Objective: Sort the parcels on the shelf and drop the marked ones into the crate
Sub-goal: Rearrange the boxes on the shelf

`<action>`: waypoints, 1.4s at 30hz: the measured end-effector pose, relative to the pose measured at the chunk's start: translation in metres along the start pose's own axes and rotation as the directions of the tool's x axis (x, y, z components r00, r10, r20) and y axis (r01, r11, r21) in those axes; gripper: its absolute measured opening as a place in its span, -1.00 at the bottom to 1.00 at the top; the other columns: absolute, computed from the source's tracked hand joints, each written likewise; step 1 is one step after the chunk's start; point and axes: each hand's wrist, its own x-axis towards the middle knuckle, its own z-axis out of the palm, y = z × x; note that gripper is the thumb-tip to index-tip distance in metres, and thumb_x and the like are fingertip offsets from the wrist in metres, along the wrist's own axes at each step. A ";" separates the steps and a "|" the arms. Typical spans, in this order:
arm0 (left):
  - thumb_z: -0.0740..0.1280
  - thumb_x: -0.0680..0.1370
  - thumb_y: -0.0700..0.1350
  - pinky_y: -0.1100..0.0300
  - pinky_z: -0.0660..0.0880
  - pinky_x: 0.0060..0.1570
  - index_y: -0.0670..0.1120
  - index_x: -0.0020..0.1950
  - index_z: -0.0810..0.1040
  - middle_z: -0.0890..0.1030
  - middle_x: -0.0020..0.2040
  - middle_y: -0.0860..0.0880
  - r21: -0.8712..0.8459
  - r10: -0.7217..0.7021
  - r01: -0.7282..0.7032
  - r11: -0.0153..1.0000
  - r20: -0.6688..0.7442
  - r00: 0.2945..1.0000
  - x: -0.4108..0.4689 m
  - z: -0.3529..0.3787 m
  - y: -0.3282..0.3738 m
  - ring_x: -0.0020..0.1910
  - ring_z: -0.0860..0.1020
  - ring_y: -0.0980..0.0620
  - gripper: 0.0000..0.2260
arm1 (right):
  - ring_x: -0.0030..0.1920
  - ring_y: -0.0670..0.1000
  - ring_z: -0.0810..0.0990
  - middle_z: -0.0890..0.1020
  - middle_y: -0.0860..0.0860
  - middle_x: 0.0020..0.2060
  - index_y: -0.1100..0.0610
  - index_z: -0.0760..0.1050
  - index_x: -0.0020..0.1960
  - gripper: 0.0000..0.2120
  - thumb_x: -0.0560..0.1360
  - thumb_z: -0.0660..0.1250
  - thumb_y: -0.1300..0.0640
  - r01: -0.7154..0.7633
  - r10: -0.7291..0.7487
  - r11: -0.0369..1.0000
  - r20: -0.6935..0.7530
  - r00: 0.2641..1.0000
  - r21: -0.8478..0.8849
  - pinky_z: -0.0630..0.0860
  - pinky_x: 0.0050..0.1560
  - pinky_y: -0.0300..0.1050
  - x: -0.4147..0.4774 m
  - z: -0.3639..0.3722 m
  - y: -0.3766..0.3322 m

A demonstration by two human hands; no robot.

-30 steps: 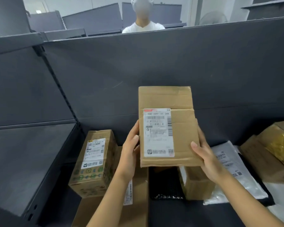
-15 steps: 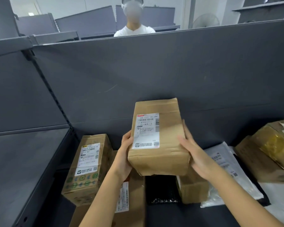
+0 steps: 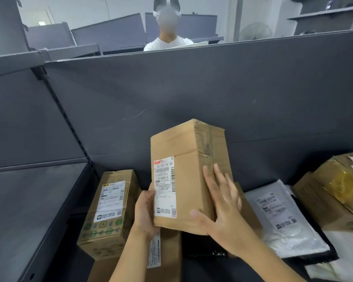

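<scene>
I hold a brown cardboard parcel (image 3: pixel 183 159) with a white shipping label upright above the shelf, its right side turned toward me. My left hand (image 3: pixel 145 212) grips its lower left corner, thumb on the label's edge. My right hand (image 3: pixel 220 202) lies flat on the right side, fingers straight, thumb under the bottom edge. No crate is in view.
On the shelf stand a printed carton (image 3: pixel 108 212) at left, a flat brown box (image 3: pixel 167 255) under my arms, a black bag (image 3: pixel 200 247), a white poly mailer (image 3: pixel 281 216) and cartons (image 3: pixel 332 192) at right. A dark back panel (image 3: pixel 192 92) rises behind; a person stands beyond it.
The parcel has turned so its right side now faces me, and it has tilted. My right hand moved from behind the parcel to lie flat on that side.
</scene>
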 end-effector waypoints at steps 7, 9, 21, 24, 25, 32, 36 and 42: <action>0.34 0.44 0.19 -0.09 0.38 0.29 -0.05 0.42 0.40 0.50 0.36 -0.12 0.317 0.101 -0.171 0.933 0.228 0.969 -0.010 0.008 0.015 0.33 0.43 -0.14 -0.39 | 0.21 -0.13 0.56 0.56 -0.21 0.24 -0.31 0.16 0.43 -0.33 0.39 0.33 -0.03 -0.185 0.197 0.485 0.099 0.975 0.855 0.52 0.14 -0.11 0.004 -0.015 0.042; 0.30 0.47 0.20 -0.08 0.39 0.28 0.05 0.45 0.35 0.53 0.32 -0.02 0.439 0.095 -0.206 0.875 0.261 0.961 -0.013 0.010 0.015 0.30 0.39 -0.14 -0.42 | 0.06 -0.05 0.66 0.64 0.00 0.16 -0.02 0.29 0.45 -0.39 0.40 0.25 0.00 -0.259 0.281 0.360 0.161 0.946 0.896 0.59 -0.13 -0.18 0.001 -0.012 0.049; 0.29 0.36 0.38 -0.11 0.43 0.27 0.26 0.40 0.26 0.51 0.30 0.14 0.667 -0.040 -0.035 0.744 0.097 0.995 -0.033 0.013 0.029 0.29 0.47 0.06 -0.36 | -0.08 0.00 0.69 0.70 0.10 -0.03 0.17 0.56 0.13 -0.60 0.42 0.20 -0.02 -0.403 0.344 0.107 0.346 0.873 0.909 0.47 0.02 -0.04 0.005 0.013 0.054; 0.21 0.57 0.15 0.06 0.48 0.21 0.17 0.43 0.27 0.55 0.24 0.13 0.703 -0.033 0.059 0.709 -0.050 0.998 -0.038 -0.003 0.030 0.20 0.53 0.09 -0.58 | 0.00 -0.01 0.67 0.69 0.09 0.04 0.14 0.56 0.15 -0.55 0.36 0.25 -0.06 -0.454 0.310 0.205 0.382 0.870 0.867 0.46 0.08 -0.06 0.007 0.034 0.051; 0.18 0.60 0.12 0.11 0.45 0.21 0.14 0.45 0.26 0.53 0.26 0.13 0.744 -0.014 0.082 0.664 -0.097 0.995 -0.040 -0.008 0.031 0.19 0.52 0.10 -0.58 | 0.06 0.00 0.65 0.68 0.08 0.08 0.12 0.54 0.21 -0.53 0.37 0.28 -0.07 -0.467 0.308 0.239 0.389 0.868 0.851 0.46 0.10 -0.07 0.009 0.043 0.051; 0.07 0.65 -0.08 0.11 0.37 0.25 -0.03 0.44 0.27 0.45 0.37 0.00 0.913 0.116 0.190 0.362 -0.246 0.962 -0.038 -0.030 0.036 0.29 0.45 -0.03 -0.65 | 0.24 -0.08 0.50 0.51 -0.14 0.28 -0.27 0.16 0.45 -0.45 0.50 0.23 -0.08 -0.475 0.279 0.322 0.398 0.874 0.819 0.45 0.09 -0.11 0.023 0.099 0.046; 0.09 0.62 -0.23 0.27 0.43 -0.18 -0.09 0.43 0.27 0.49 0.19 -0.01 0.946 0.156 0.183 0.267 -0.230 0.961 -0.037 -0.043 0.031 -0.13 0.49 0.14 -0.63 | 0.25 -0.18 0.44 0.46 -0.29 0.24 -0.42 0.12 0.37 -0.43 0.45 0.26 -0.10 -0.482 0.211 0.367 0.433 0.876 0.796 0.41 0.18 -0.12 0.025 0.109 0.040; 0.19 0.54 -0.29 0.02 0.35 0.38 -0.06 0.50 0.26 0.27 0.51 -0.05 0.987 0.276 0.095 0.133 -0.129 0.953 -0.027 -0.052 0.026 0.45 0.30 -0.07 -0.48 | 0.19 -0.19 0.43 0.42 -0.26 0.24 -0.39 -0.04 0.42 -0.40 0.56 0.20 -0.02 -0.476 0.239 0.423 0.412 0.879 0.771 0.40 0.15 -0.12 0.032 0.118 0.044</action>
